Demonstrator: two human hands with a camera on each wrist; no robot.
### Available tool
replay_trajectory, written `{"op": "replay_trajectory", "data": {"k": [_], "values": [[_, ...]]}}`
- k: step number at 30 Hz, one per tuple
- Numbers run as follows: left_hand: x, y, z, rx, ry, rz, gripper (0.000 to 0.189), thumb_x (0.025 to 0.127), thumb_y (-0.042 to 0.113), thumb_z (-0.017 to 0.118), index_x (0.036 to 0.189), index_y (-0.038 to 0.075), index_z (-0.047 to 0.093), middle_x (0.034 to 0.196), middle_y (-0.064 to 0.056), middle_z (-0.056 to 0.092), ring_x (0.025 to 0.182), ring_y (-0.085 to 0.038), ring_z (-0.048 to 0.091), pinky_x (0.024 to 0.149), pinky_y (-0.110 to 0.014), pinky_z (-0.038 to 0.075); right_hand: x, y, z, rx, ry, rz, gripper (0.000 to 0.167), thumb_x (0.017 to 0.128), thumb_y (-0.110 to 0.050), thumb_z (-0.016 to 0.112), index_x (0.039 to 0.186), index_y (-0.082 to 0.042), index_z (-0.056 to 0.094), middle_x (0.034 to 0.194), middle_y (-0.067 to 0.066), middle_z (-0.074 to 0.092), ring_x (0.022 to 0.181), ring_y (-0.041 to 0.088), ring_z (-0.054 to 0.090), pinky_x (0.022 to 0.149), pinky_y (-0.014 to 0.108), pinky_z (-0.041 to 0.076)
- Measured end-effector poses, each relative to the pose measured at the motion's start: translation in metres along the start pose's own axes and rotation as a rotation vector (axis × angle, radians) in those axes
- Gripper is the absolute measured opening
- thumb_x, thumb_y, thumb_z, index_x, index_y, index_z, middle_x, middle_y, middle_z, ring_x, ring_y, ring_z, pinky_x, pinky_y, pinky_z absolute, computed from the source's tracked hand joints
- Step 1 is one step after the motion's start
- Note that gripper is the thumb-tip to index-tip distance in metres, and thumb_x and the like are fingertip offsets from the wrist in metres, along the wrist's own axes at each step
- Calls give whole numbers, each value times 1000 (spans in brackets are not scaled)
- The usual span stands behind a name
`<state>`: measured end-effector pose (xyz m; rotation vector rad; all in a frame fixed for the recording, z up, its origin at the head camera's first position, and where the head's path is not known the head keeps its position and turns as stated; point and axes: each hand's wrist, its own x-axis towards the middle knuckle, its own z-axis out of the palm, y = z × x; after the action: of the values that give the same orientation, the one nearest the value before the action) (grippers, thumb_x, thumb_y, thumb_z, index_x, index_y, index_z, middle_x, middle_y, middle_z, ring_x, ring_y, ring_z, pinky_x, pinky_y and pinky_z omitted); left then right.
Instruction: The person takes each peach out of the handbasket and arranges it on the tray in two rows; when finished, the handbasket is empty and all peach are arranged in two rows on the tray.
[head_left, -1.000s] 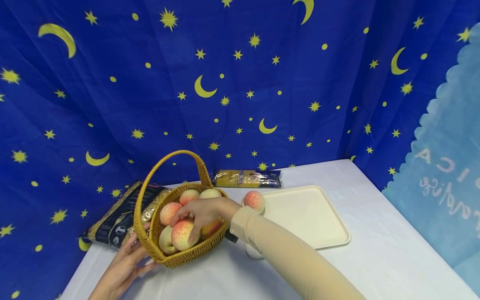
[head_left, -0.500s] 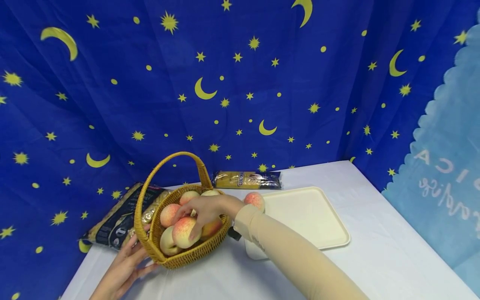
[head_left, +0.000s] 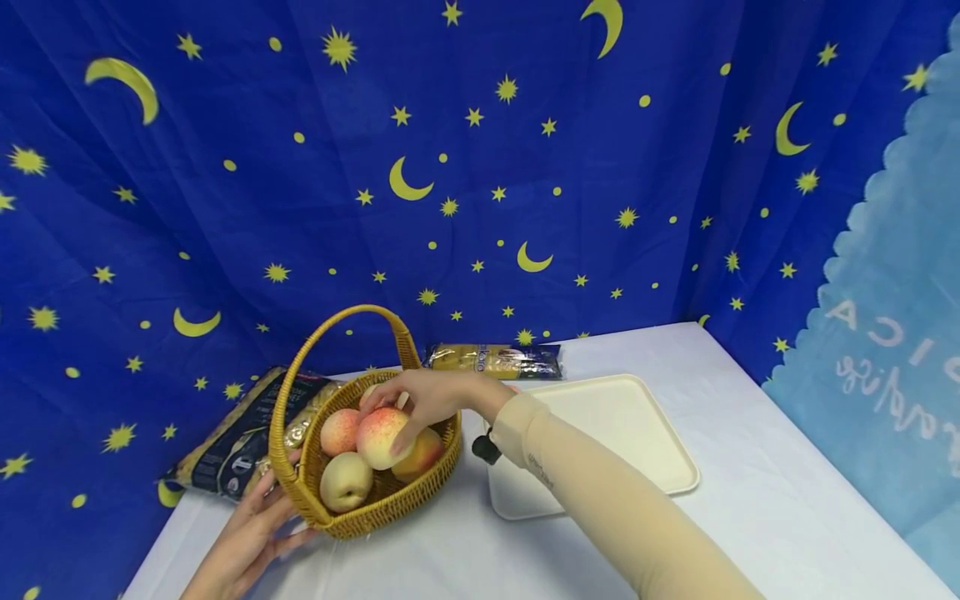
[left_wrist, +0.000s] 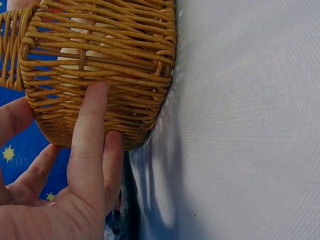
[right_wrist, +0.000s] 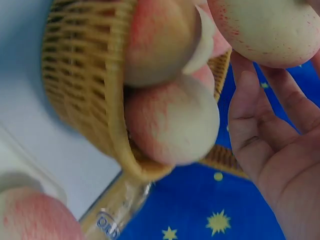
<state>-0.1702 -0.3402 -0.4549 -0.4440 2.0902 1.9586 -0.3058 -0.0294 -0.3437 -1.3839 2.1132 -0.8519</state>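
A peach with a red blush is gripped between the thumb and fingers of my right hand, just above the other fruit in the wicker basket. In the right wrist view the held peach is clear of the basket's rim. Below it lie a pinkish peach, a pale peach and an orange-red peach; more sit behind, partly covered by my hand. My left hand touches the basket's near left end, its fingers extended against the weave.
A cream tray lies right of the basket. One peach at the tray shows in the right wrist view. A pasta packet lies at the back, and a dark food bag leans behind the basket on the left.
My right hand has lifted the peach up and slightly right from the basket's front, uncovering the pale peach below. The left hand stays at the basket.
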Motion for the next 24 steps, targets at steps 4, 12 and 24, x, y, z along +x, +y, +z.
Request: {"op": "replay_trajectory", "data": {"k": [4,12,24], "values": [[0,0,0,-5,-6,3,73,114,23,57,173,34,16,156,-3,49,121,-11,61,105,-59,61,-13,1,-11,34,39,24,65,88,-20,91,147,-17,65,148,-1,63,125,12,58,102,22,56],[0,-1,1,-15,-8,7,71,114,21,54,173,34,16,158,-6,47,123,-14,62,104,-59,61,-38,11,-32,24,120,60,64,89,-22,90,148,-19,64,145,-2,65,129,13,58,114,40,54],[1,-1,2,-13,-9,8,76,114,21,54,175,32,9,174,-21,21,125,-17,62,103,-59,62,-88,38,-53,58,270,118,61,87,-22,91,144,-20,67,137,0,69,119,23,63,107,47,55]]}}
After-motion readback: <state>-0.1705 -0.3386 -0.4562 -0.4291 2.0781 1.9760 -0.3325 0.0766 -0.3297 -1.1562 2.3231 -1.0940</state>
